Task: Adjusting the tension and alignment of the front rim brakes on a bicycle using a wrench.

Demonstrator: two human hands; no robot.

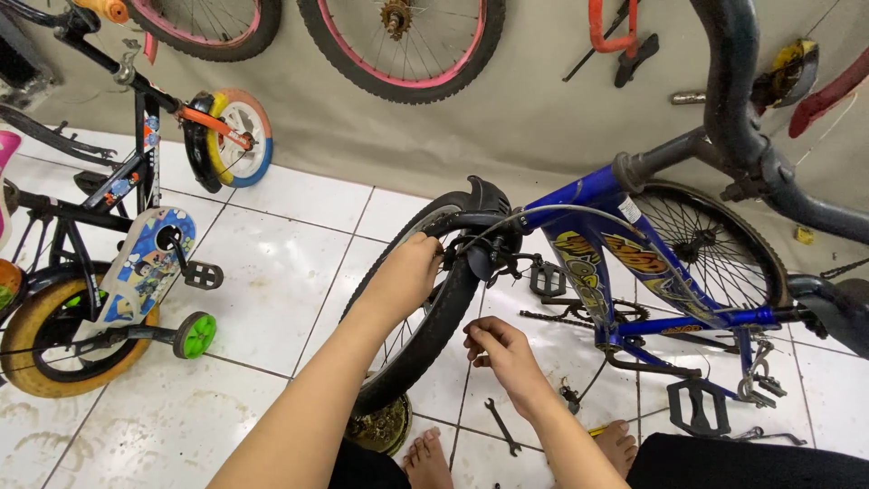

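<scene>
On white floor tiles (290, 272), bicycles crowd a grey wall (507, 118).

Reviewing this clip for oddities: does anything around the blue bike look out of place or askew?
Yes. The blue bike has its front wheel turned sharply sideways, gripped by the left hand. A wrench lies loose on the tiled floor near the bare feet; the right hand pinches something too small to identify.
</scene>
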